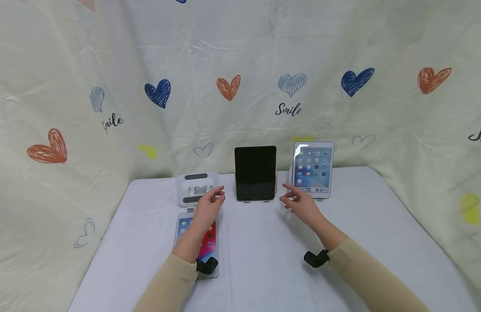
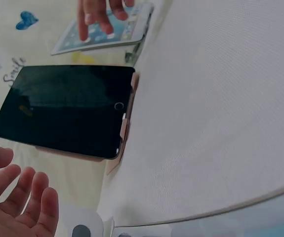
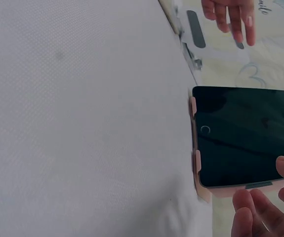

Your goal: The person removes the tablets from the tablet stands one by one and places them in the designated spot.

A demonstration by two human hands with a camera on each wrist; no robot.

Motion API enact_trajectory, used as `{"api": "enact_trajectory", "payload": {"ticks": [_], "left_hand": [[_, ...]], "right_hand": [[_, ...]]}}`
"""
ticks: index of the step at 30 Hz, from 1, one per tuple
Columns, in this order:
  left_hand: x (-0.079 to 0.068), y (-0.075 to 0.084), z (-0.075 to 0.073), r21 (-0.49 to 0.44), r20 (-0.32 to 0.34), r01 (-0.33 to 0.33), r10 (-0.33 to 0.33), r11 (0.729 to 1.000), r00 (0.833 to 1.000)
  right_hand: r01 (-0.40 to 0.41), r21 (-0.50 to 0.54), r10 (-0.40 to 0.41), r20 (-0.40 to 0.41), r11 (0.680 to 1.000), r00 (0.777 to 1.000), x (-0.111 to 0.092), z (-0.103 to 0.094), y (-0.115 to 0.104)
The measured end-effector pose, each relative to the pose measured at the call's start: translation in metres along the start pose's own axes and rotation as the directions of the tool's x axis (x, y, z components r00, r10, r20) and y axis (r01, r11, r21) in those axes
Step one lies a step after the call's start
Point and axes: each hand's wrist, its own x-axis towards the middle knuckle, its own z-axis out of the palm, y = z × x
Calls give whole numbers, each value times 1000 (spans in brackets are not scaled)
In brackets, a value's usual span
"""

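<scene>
A black-screened tablet leans on a pink stand at the back middle of the table. My left hand hovers left of it, fingers loosely bent and holding nothing, over a tablet with a lit red and blue screen that lies flat. My right hand is on the other side, between the dark tablet and a white tablet with a lit home screen standing upright. In the right wrist view its fingers are close to the dark tablet's edge, nothing gripped.
A white stand with dark grey pads is at the back left, just beyond the flat tablet. A white cloth covers the table. Behind hangs a pale curtain printed with hearts.
</scene>
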Motion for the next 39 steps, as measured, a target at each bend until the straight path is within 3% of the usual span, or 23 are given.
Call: {"api": "enact_trajectory", "payload": {"ticks": [11,16,21,28,33,39], "left_hand": [[16,5,17,-35,-88,-11,8,999,996],[25,9,19,-34,-109,-46,42,998,993],[35,16,21,-26,-114,-95,91,995,989],[47,26,27,17,-115,-112,113,994,987],[54,32,30,-5,-119,-139,137,990,983],[59,38,35,0,-94,-115,114,993,989]], "right_hand": [[-5,11,6,-44,1000,999,14,1,-3],[1,11,-1,-51,1000,999,21,1,-9],[26,-9,-27,-67,1000,997,28,0,-14],[45,-21,-47,-76,999,996,37,-3,-21],[59,-21,-61,-83,998,995,44,-3,-27],[77,-42,-80,-77,996,994,51,-2,-33]]}}
